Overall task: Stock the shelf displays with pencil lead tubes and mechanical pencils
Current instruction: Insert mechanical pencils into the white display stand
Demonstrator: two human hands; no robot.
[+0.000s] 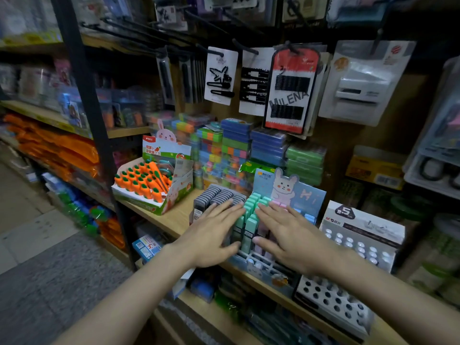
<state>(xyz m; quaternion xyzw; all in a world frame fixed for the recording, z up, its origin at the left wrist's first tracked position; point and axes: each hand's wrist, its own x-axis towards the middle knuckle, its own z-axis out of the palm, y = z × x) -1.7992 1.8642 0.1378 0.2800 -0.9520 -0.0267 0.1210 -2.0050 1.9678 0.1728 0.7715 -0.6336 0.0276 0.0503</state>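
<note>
Mint-green pencil lead tubes [251,215] upright in pastel rabbit-print display box [298,192], wooden shelf [171,220]
Left hand [214,235], fingers straight, spread, on dark grey tube rows [219,195]; right hand [286,235], fingers likewise flat, over pink tubes [280,204]; white mechanical-pencil display [353,247] just beside

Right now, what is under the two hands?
Both hands, left and right, lie flat over the bunny display; mint lead tubes show between them. Tubes beneath the palms are hidden.
</note>
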